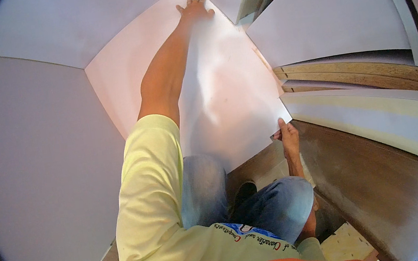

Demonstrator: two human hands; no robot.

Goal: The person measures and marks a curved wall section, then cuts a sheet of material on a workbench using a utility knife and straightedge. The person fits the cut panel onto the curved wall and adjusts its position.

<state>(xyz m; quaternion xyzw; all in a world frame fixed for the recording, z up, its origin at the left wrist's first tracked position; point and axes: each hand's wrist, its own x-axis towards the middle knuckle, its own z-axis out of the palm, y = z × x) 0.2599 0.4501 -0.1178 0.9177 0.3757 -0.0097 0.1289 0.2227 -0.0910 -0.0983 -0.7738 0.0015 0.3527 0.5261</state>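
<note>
A large glossy white sheet (230,90) lies in front of me between pale walls. My left arm stretches forward across it. At its far end my left hand (194,10) rests with fingers spread, close to the narrow far corner. Closer to me, my right hand (289,135) grips the sheet's near right corner, thumb on top and the other fingers curled at its edge, partly hidden. The near edge of the sheet reaches over my bent knees.
A pale panel wall (42,147) stands on the left. To the right are a white panel (331,14), wooden strips (349,71) and a brown board (373,177). A light wood piece (348,243) lies by my right side.
</note>
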